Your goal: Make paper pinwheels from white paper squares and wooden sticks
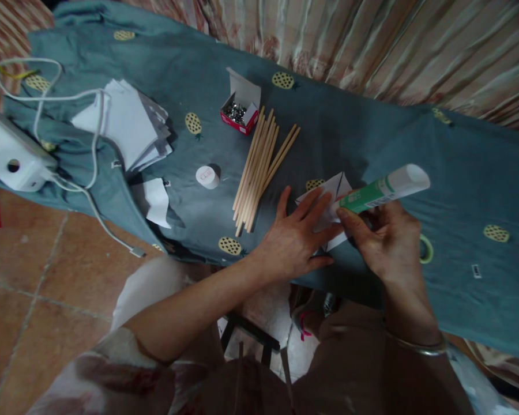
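My left hand (296,233) lies flat with fingers spread, pressing down a small folded white paper (335,187) on the teal pineapple-print cloth (372,132). My right hand (384,236) is closed around a green and white glue stick (383,189), its lower end touching the paper beside my left fingertips. The paper is partly hidden under both hands.
A bundle of wooden sticks (262,164) lies left of my hands, with a white glue cap (207,176) and an open red box of pins (241,109) nearby. A stack of white paper squares (127,124), a white device (8,155) with cable and a tape roll (426,249) also sit here.
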Available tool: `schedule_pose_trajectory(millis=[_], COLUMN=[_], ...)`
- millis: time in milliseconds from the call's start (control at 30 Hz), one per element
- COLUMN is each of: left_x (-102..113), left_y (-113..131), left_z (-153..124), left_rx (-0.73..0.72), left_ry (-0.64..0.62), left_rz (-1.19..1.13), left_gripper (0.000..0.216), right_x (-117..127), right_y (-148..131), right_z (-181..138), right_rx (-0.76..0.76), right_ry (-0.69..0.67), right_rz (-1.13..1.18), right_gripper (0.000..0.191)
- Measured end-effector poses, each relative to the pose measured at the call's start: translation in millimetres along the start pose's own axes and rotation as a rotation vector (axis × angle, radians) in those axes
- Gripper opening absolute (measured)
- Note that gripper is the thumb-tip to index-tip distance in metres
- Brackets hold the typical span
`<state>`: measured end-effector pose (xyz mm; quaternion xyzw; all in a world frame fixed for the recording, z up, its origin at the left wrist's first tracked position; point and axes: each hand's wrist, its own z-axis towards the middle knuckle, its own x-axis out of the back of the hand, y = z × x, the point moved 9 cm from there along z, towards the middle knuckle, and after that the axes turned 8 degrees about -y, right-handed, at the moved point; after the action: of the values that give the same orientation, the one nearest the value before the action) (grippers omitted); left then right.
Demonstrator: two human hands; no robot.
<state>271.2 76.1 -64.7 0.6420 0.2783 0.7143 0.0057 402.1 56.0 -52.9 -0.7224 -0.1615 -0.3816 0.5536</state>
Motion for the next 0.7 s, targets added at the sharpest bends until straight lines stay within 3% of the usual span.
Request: schedule_pose_trajectory(millis=[700], left_x=[2.6], left_y=[0.5], left_z=[0.4], left_rx=[0.0], left_ry=[-0.01], left_rz=[0.002], left_gripper=[0.057], right_x=[-2.5], right_y=[-8.7], right_z=[-4.2], right_rx=[0.07], right_ry=[-0.106], right_rz=[-0.14], right_gripper=[0.03])
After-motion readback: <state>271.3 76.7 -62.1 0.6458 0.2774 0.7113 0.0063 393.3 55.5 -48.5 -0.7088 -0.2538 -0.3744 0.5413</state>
